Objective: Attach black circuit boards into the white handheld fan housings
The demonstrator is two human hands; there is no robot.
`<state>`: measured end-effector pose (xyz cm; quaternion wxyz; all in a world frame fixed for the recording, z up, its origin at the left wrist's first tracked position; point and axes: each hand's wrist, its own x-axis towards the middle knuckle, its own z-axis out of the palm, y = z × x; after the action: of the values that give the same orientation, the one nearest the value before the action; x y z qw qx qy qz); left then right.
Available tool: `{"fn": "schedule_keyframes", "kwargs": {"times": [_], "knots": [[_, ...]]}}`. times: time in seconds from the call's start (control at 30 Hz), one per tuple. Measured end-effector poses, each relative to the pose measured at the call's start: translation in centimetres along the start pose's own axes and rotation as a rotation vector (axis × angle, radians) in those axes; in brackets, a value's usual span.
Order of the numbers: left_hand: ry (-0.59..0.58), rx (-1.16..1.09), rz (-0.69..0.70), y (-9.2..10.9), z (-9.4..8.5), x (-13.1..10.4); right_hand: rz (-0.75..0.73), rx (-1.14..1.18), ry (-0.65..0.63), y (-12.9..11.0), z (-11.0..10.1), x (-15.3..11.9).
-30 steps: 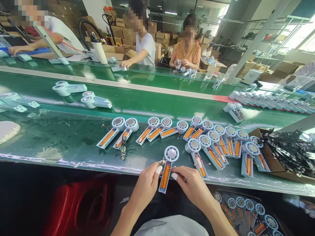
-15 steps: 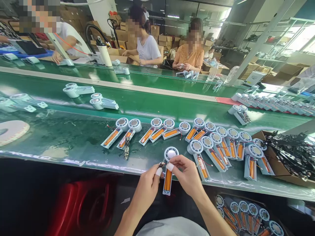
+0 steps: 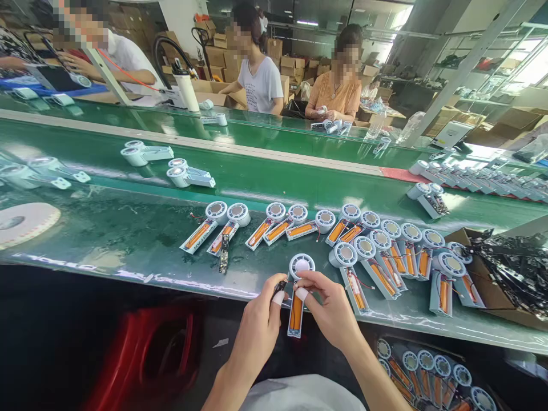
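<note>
A handheld fan (image 3: 295,319), its casing open over an orange battery, lies face up at the table's front edge, with the handle overhanging. My left hand (image 3: 262,317) is closed left of the fan's neck, pinching a small dark circuit board (image 3: 279,287) between thumb and fingers. Close by, my right hand (image 3: 327,302) is closed over the neck just below the round head (image 3: 302,265). Its thumb and fingertips pinch together there; whatever is between them is too small to make out. Another circuit board (image 3: 224,254) rests against an open fan (image 3: 238,214) further left.
Several open fans (image 3: 381,251) lie in rows to the right, beside a carton (image 3: 492,302) of black wired parts. More fans stand in a box (image 3: 432,371) below the table. A green conveyor (image 3: 274,174) carries fans. A white roll (image 3: 28,222) lies at left; co-workers sit opposite.
The circuit board in my left hand has tilted more upright. My right hand stays at the fan's neck. The whole view has shifted slightly, and a co-worker at far left has raised a hand.
</note>
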<state>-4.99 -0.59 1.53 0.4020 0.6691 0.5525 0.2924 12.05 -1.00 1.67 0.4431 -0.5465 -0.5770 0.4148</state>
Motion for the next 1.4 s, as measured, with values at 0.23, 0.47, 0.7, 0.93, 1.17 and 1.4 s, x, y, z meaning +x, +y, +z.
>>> {"fn": "schedule_keyframes", "kwargs": {"times": [0.23, 0.47, 0.7, 0.93, 1.17, 1.4], "knots": [[-0.012, -0.076, 0.083, 0.5, -0.1, 0.1, -0.210, -0.264, -0.020, -0.1, 0.0, -0.4], [-0.123, -0.297, -0.120, 0.0, 0.1, 0.6, -0.338, -0.405, -0.060, 0.0, -0.1, -0.4], [-0.116, -0.476, -0.192, 0.4, 0.6, 0.7, -0.400, -0.420, 0.019, 0.6, 0.3, -0.2], [0.009, -0.410, -0.149, 0.0, 1.2, -0.2, -0.441, -0.523, 0.096, 0.2, 0.4, 0.4], [0.073, -0.230, -0.059, -0.3, 1.4, -0.5, -0.497, -0.721, 0.023, -0.4, 0.1, 0.5], [0.201, -0.022, 0.160, -0.4, 1.7, -0.7, -0.533, -0.890, 0.027, -0.8, 0.4, 0.3]]}}
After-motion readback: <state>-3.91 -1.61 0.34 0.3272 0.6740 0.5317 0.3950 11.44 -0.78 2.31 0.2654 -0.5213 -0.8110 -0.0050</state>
